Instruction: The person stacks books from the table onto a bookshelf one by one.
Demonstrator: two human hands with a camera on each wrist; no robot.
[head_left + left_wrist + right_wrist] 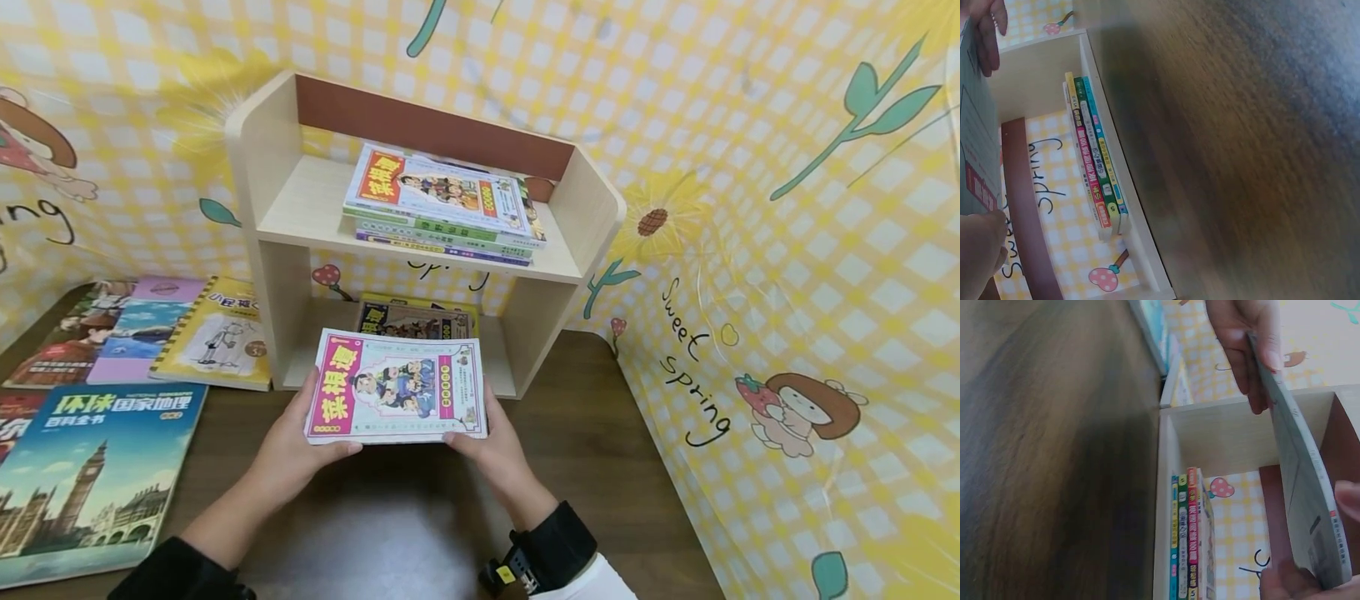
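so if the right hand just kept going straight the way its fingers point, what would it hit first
Probably the wooden shelf. The right hand grips the comic book by its right edge, fingers pointing toward the lower opening, where another book lies flat. Depth is unclear, so it might meet the shelf's floor or that book first.

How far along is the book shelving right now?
Looks partly done. A stack of books already lies on the upper shelf of the wooden rack, and one more book lies underneath. In hand: the left hand and right hand hold a pink-covered book in front of the rack. Left: several books lie flat on the table.
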